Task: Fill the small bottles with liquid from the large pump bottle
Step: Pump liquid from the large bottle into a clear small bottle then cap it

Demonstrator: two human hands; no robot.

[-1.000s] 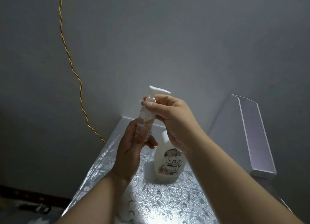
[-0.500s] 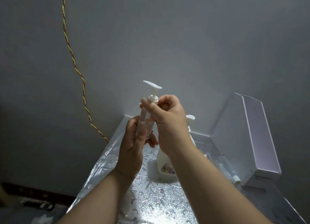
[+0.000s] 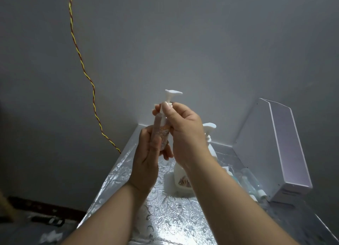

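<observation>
While both hands are raised above the table near the middle of the view, the left hand (image 3: pixel 148 160) curls its fingers and thumb round the lower body of a small bottle (image 3: pixel 162 134), holding it roughly upright. Just at 2 o'clock from it, the right hand (image 3: pixel 185 134) pinches the bottle's white collar between thumb and fingertips. The white pump top (image 3: pixel 171 94) sticks up at 12 o'clock above those fingers. The small bottle looks clear with an orange-patterned label; how full it is cannot be told. At about 5 o'clock from the hands, partly hidden behind the right wrist, the large pump bottle (image 3: pixel 180 179) stands upright on the table. It is white with a flowered label, and its pump head shows just past the right hand at 3 o'clock. The table (image 3: pixel 165 217) has a shiny silver cover embossed with leafy scrolls. Further out at 4 o'clock, several small clear bottles (image 3: pixel 251 180) lie on their sides near the large bottle, just beside a long white box (image 3: pixel 275 153) that stands along the grey wall (image 3: pixel 201 43). At 10 o'clock, a twisted yellow-and-red cord (image 3: pixel 82 65) hangs down the wall and reaches the table's left edge.
</observation>
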